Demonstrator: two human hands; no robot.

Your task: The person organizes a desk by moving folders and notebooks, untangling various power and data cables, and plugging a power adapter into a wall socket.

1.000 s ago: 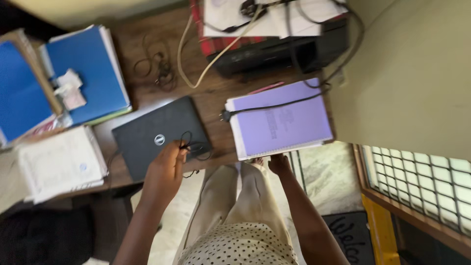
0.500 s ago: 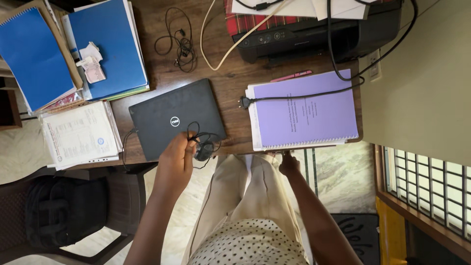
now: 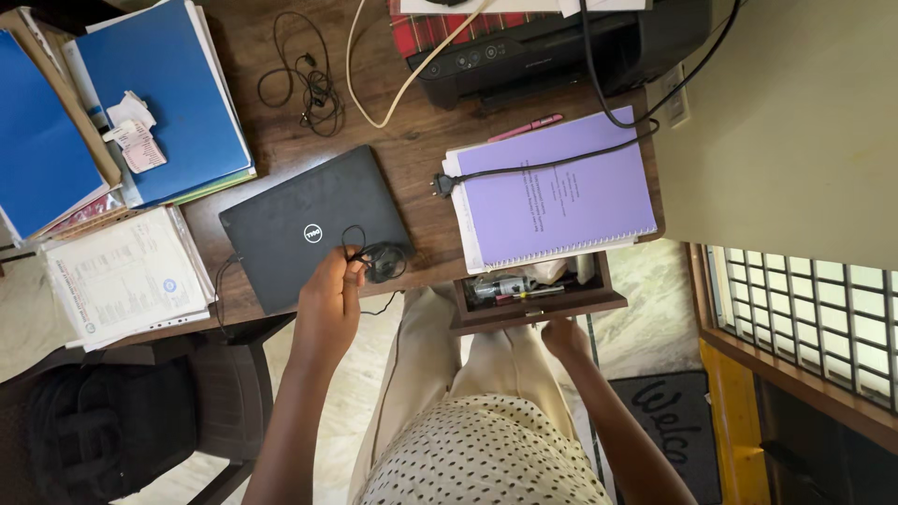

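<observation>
The right hand (image 3: 566, 335) hooks closed fingers under the open drawer (image 3: 533, 297); pulled further, it may tip out. The left hand (image 3: 327, 297) pinches a black coiled cable (image 3: 374, 260) lying on the closed laptop (image 3: 309, 229) at the table (image 3: 412, 159) edge; its loops could snag or slip off.

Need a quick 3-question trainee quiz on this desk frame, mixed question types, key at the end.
1. True or false: the drawer under the desk is open.
2. What does the left hand hold? A) pink pen B) coiled black cable C) blue folder
3. Fill in: the loose plug lies at the edge of the ___ spiral-bound booklet.

Key: 1 true, the right hand is at its front. 2 B, the black cable, over the closed laptop. 3 purple.
</observation>
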